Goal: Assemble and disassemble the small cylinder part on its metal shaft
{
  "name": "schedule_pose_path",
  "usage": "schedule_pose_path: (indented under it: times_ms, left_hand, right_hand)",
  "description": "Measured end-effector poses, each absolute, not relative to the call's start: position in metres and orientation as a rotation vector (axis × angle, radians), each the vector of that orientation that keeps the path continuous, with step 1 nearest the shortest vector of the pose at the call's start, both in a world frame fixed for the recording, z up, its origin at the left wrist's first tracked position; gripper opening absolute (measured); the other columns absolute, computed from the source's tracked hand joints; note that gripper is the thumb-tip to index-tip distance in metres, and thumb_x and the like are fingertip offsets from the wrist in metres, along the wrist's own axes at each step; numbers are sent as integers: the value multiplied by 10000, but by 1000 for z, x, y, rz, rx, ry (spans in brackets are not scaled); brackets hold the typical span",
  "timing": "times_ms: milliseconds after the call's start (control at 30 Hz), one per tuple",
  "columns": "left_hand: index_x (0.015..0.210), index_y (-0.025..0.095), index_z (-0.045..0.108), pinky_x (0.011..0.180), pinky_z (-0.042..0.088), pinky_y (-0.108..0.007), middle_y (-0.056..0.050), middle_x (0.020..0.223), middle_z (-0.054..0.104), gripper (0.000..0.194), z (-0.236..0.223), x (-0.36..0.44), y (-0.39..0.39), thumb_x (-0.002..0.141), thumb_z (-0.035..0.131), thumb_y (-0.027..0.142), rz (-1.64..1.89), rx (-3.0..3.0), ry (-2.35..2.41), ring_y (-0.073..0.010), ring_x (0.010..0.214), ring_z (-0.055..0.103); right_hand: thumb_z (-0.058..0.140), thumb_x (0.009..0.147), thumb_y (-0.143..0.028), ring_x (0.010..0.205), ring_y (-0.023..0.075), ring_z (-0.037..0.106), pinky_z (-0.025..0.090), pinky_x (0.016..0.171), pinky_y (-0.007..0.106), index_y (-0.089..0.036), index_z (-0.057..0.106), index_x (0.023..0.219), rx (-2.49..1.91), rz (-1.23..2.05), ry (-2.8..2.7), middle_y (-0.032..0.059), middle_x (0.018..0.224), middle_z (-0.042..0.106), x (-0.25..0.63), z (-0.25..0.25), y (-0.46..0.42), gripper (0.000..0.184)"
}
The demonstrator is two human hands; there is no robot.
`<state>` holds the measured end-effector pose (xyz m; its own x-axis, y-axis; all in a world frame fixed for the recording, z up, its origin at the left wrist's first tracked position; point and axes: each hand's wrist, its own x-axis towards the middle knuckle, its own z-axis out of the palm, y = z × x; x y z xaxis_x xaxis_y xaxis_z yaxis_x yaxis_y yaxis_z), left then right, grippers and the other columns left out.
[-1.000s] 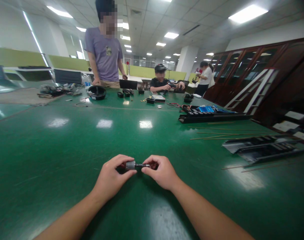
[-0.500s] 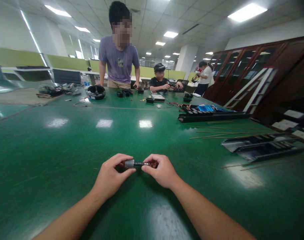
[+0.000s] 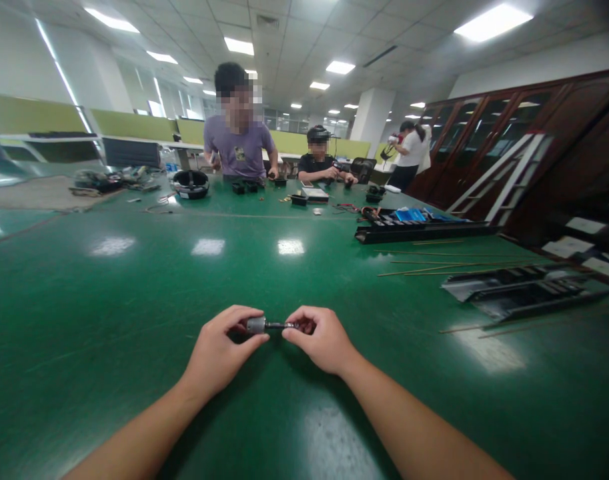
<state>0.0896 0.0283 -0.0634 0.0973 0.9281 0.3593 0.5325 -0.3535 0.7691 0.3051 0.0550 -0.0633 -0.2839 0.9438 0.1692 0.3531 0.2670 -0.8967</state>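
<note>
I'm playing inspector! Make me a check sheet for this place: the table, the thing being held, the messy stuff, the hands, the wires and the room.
Surface: green tabletop, glossy, with ceiling-light reflections.
Job's things: grey cylinder in line with a thin dark shaft; how they join is too small to tell.
Clutter: black rail and thin rods on the right; black headset toward the far side.
Hands: left hand grips the cylinder; right hand pinches the shaft's far end.
Cables: red wires near the black rail.
Surroundings: stepladder before dark cabinets; three other people beyond the tabletop.
</note>
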Motion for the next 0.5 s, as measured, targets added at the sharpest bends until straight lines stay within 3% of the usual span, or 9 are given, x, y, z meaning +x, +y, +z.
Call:
schedule_pose_path:
  times_ms: [500]
  left_hand:
    - [1034,244,685,790,553,-329,-35,1021,682,277,-60,91,27,776,733,336,1188,1913,1431,-201,904,653]
  right_hand:
    - [708,733,-253,555,112,497,368,524,223,-148,728,790,-1189,976,-1792,-3,620,610,307,-63,56,121]
